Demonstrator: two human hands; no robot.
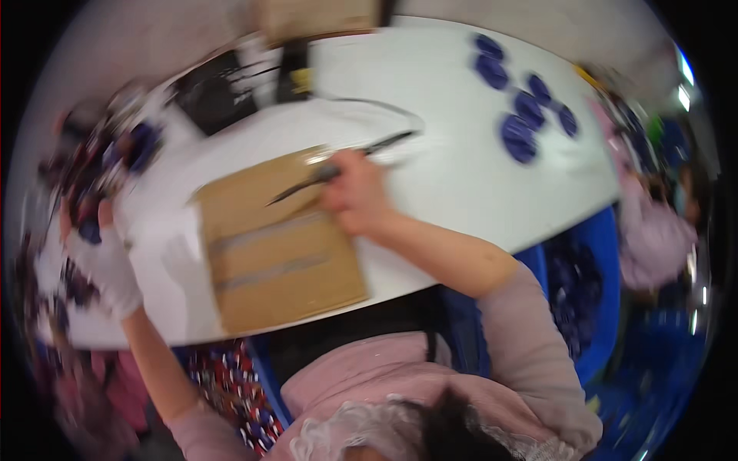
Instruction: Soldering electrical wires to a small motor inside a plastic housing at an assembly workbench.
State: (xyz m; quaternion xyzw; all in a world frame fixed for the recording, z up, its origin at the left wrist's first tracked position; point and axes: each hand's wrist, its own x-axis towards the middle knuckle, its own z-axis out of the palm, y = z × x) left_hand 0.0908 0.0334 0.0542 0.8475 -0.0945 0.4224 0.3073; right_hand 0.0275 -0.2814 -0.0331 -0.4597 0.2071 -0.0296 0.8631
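Right hand (pixel 355 196) closed around dark slim tool (pixel 338 170), tip over the cardboard box (pixel 277 246) lying at bench (pixel 461 154) centre. Left hand (pixel 104 261), gloved, at 9 o'clock among blurred dark items; finger state: cannot tell. Advisable: steady box, draw blade slowly along tape seam.

box (pixel 284 253): matt brown cardboard | table (pixel 446 123): smooth white, slight sheen | left hand (pixel 108 265): white cloth glove

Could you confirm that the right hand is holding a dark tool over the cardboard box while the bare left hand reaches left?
Not quite: the left hand wears a white glove, as the head view shows. The right hand does hold the dark tool over the cardboard box.
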